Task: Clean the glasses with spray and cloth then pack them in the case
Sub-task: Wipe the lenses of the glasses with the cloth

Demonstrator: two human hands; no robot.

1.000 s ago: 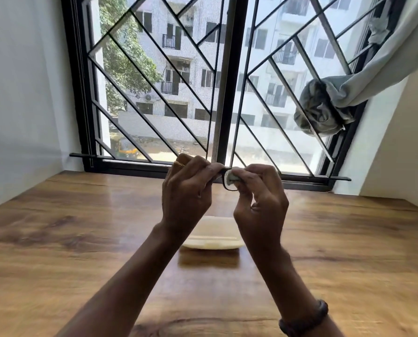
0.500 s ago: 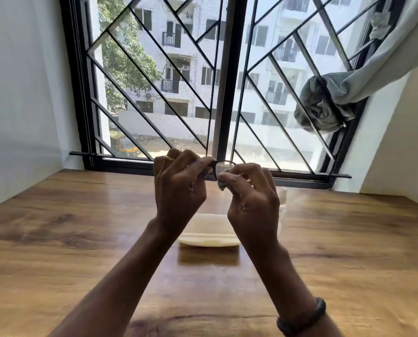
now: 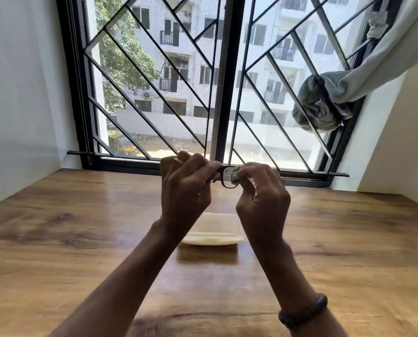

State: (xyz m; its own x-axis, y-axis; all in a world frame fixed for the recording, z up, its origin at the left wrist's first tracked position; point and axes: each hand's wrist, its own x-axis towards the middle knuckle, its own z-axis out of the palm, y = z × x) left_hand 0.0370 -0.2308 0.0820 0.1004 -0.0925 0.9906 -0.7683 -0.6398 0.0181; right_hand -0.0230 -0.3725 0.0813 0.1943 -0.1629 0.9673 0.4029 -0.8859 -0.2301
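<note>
Wood-grain and glossy, the desk (image 3: 81, 239) runs from your arms to a black-framed window (image 3: 227, 81) along its far edge, white walls closing in on both sides. A grey curtain (image 3: 324, 103) is bunched and knotted against the window grille near the desk's far right corner (pale apartment blocks and a tree show through the glass).

You hold both hands up over the middle of the desk. Your left hand (image 3: 183, 188) is curled closed around one side of the dark-framed glasses (image 3: 223, 177), most of the frame hidden behind its fingers. Your right hand (image 3: 261, 190) pinches a small pale cloth (image 3: 234, 175) against the one lens that shows, fingertips closed on it. A dark beaded bracelet (image 3: 302, 312) circles your right wrist.

Below and between your hands, a cream-coloured case (image 3: 212, 229) lies on the desk's centre; you cannot tell from here what is inside it, since your wrists cover parts of it.
</note>
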